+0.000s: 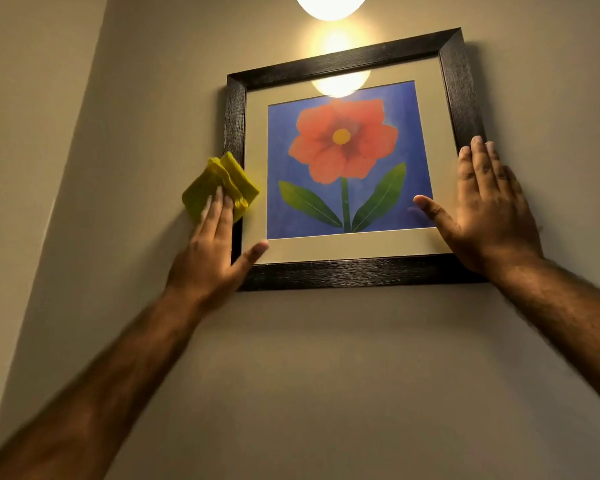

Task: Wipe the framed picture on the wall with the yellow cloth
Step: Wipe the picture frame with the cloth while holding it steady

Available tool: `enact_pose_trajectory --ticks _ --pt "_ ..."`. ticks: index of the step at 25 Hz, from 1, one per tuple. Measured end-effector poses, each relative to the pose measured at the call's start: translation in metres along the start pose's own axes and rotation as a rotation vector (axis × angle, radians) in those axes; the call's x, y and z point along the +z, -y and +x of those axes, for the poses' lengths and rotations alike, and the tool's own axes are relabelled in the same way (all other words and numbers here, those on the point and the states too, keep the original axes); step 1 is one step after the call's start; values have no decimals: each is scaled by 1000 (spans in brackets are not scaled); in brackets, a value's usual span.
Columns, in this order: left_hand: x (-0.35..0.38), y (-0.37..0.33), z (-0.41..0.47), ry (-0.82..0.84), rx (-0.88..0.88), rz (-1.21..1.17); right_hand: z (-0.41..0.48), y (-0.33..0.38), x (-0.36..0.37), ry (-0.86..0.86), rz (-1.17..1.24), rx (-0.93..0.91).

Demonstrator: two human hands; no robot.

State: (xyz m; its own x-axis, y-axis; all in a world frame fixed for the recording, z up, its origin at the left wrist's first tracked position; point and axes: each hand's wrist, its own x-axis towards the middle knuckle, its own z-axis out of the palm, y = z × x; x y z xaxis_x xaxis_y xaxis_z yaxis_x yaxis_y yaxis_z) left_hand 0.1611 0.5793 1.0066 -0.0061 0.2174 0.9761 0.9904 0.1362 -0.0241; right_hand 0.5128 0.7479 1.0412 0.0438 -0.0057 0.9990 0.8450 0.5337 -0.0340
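Observation:
The framed picture [340, 60] hangs tilted on the beige wall: a dark wooden frame, a cream mat and a red flower on blue. A folded yellow cloth [219, 183] lies against the frame's left side, overlapping the wall. My left hand [210, 251] presses the cloth flat with its fingers, thumb spread over the lower left corner of the glass. My right hand [487, 209] lies flat with fingers apart on the frame's lower right corner, thumb on the glass, holding nothing.
A lit round lamp [329, 5] glows on the wall just above the picture and reflects in the glass top. A wall corner [84, 109] runs down on the left. Bare wall spreads below the frame.

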Motion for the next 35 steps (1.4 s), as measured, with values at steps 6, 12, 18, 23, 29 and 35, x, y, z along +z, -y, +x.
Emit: enact_pose_trajectory --ticks 6,12,18,23,29,35 --pt "8 1 -85 108 -4 48 0 0 0 2 21 -2" --pt "-15 1 51 24 -10 60 0 -1 1 -3 23 -4" --pt "-24 3 121 14 -23 72 0 -1 2 -19 14 -4" --pt "-3 0 54 -44 -19 40 1 -1 3 -16 20 -7" --pt "-1 -8 -26 -58 -24 16 0 0 1 -9 33 -4" --pt "-48 -5 17 -226 -76 -39 0 0 1 -19 43 -4"
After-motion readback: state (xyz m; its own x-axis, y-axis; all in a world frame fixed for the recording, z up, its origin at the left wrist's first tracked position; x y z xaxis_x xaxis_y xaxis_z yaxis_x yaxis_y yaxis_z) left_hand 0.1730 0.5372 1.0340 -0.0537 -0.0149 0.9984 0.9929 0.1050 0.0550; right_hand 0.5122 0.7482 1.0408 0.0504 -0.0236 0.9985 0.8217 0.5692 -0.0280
